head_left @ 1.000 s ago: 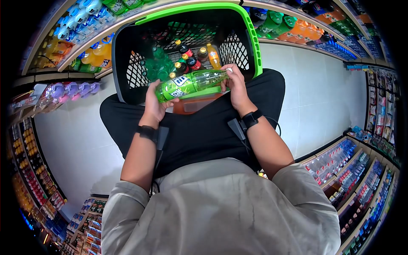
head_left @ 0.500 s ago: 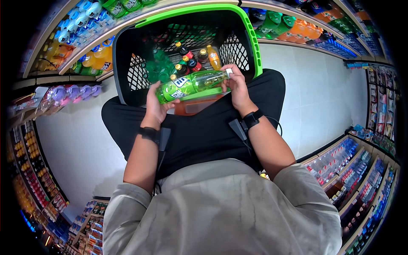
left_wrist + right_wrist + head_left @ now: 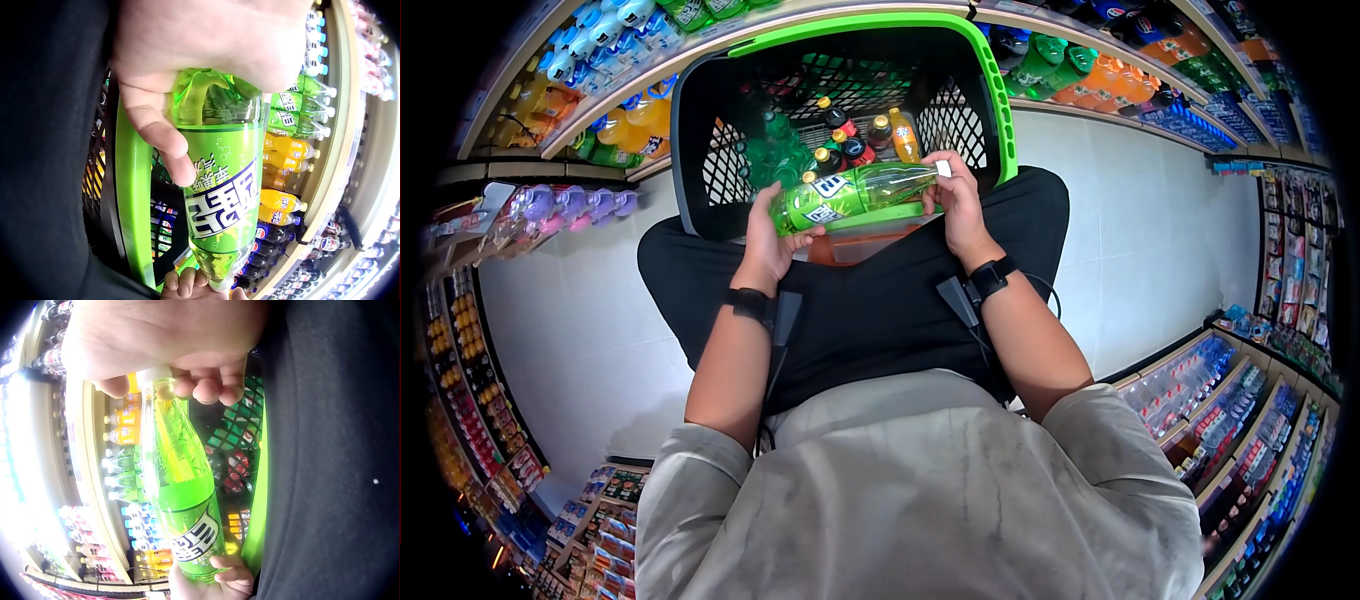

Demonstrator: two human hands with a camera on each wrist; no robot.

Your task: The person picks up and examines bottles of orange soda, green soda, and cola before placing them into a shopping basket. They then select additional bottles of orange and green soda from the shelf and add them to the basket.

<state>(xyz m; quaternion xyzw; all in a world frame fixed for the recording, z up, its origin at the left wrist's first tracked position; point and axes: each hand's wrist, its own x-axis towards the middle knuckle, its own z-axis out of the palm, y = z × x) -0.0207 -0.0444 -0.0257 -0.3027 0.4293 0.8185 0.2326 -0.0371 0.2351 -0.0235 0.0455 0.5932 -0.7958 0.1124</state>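
Observation:
A green soda bottle (image 3: pixel 850 195) with a white cap lies nearly level above the near rim of the shopping basket (image 3: pixel 1003 120). My left hand (image 3: pixel 768 238) grips its base end, with the fingers curled beneath it in the left wrist view. At the cap end, my right hand (image 3: pixel 960 205) pinches the neck and cap between thumb and fingers. The label (image 3: pixel 222 187) faces up and carries large white lettering. Inside the basket stand dark cola bottles (image 3: pixel 857 150), an orange soda bottle (image 3: pixel 903 137) and several green bottles (image 3: pixel 778 150).
Shelves of drinks (image 3: pixel 1090 75) run behind the basket. Purple-topped packs (image 3: pixel 585 205) hang at the left, and more stocked shelves (image 3: pixel 1225 400) stand at the lower right. The person's legs (image 3: pixel 700 280) flank the basket on a pale tiled floor (image 3: pixel 1120 210).
Both hands keep their hold on the bottle, which stays nearly in place. The basket and shelves sit slightly lower in the head view.

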